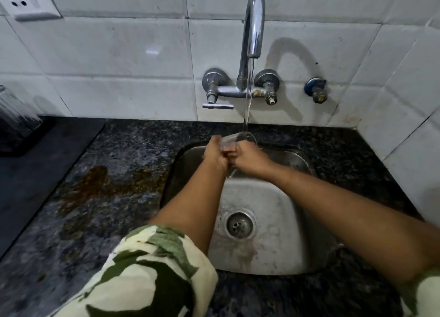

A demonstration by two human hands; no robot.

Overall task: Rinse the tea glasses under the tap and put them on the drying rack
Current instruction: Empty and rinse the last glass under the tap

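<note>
Left hand (215, 153) curled round the near side of the glass (232, 142), right hand (248, 158) gripping it from the other side, both meeting over the back of the sink (281, 257). Glass held between them, tilted so its long axis runs away from the body, mouth up and back toward the stream from the tap (254, 23). Water landing at the rim, some brownish liquid seemingly inside near the fingers. Rinse judged to be under way, not finished. Further out on the left, a dark mat (35, 173) on the worktop (107, 197), with an upturned ribbed glass (14, 112) at the frame edge, probably the rack end. From here the way to it lies left, so the left hand is the nearer for carrying over. Brown stain (102, 181) on the worktop between sink and mat
</note>
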